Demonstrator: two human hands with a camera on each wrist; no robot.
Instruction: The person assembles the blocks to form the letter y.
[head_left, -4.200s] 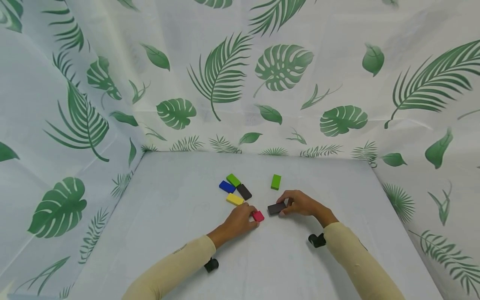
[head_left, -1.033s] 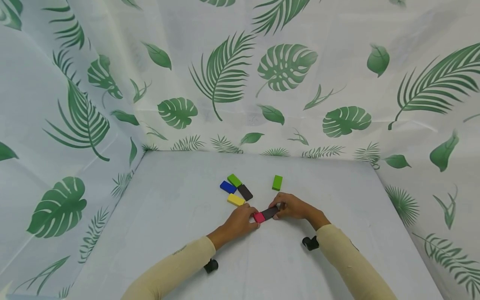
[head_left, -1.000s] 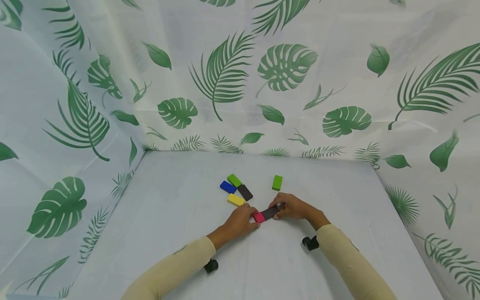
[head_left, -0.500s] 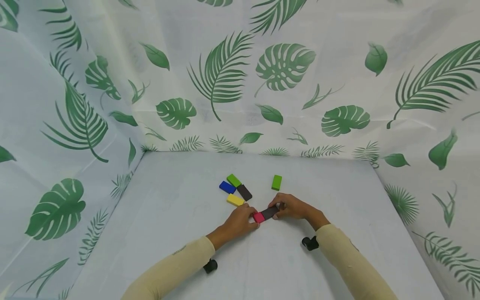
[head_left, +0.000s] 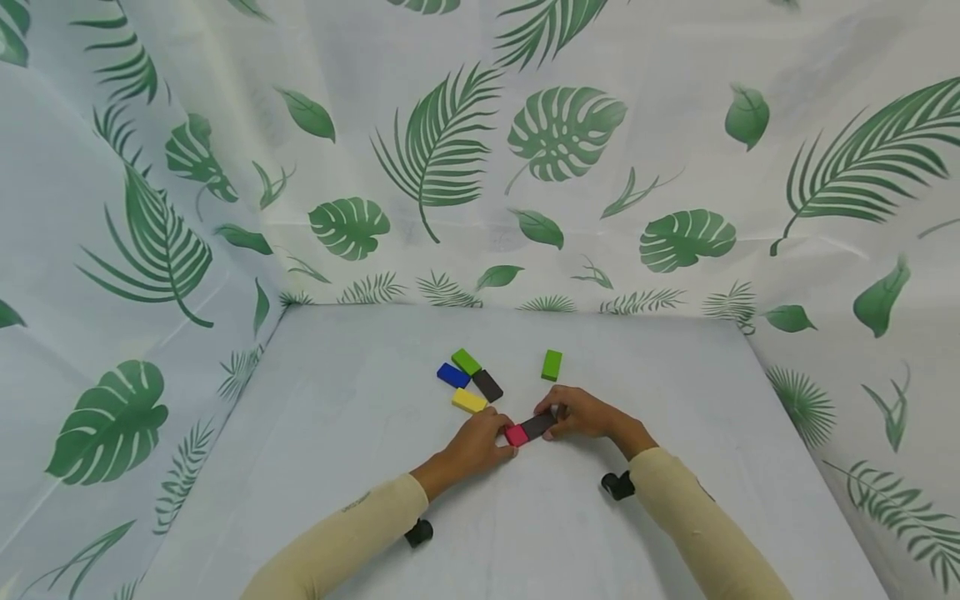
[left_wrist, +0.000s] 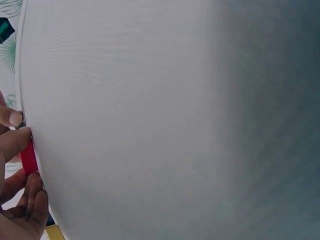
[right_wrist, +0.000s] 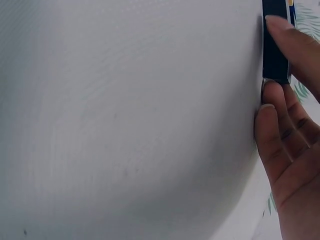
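Note:
My left hand (head_left: 472,443) grips a red block (head_left: 516,434) on the white table, thumb at its near side and fingers at its far side; part of the block is hidden by them. The red block's side (left_wrist: 29,159) shows between the fingers in the left wrist view. My right hand (head_left: 585,413) pinches a black block (head_left: 537,426) whose left end meets the red one, so the two lie in a slanting row. In the right wrist view the thumb presses along the black block's side (right_wrist: 275,47), with the other fingers curled at its end.
Behind the left hand lie a yellow block (head_left: 468,400), a second black block (head_left: 488,385), a blue block (head_left: 453,375) and a green block (head_left: 466,361), close together. Another green block (head_left: 551,365) lies alone beyond the right hand. A leaf-patterned curtain (head_left: 465,250) borders the table (head_left: 360,367).
Since the oldest frame, my right hand has moved the black block left and turned it against the red block. Over the last second both hands have stayed nearly still.

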